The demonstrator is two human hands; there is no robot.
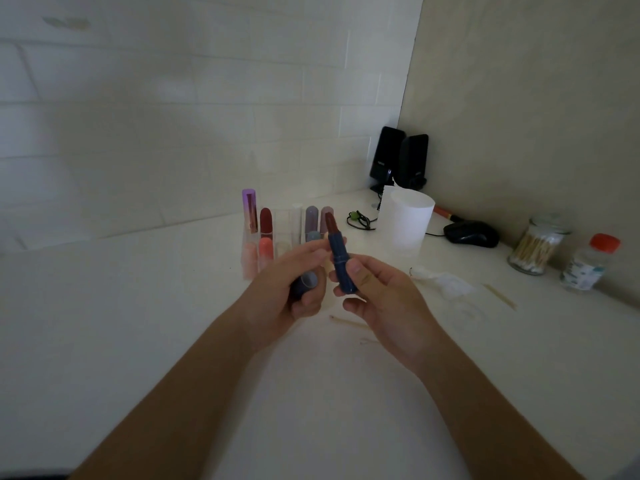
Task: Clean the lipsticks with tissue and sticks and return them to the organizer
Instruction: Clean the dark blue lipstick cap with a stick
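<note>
Your view is dim and soft; a faint bright patch sits on the white brick-pattern wall (207,88), corners darken, wall lines bow at edges. The dark blue lipstick tube (339,258) looks slightly motion-blurred, maybe.

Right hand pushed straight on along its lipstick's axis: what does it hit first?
Probably the organizer, at the mauve lipstick in its back row just past the blue lipstick; depth unclear.
</note>
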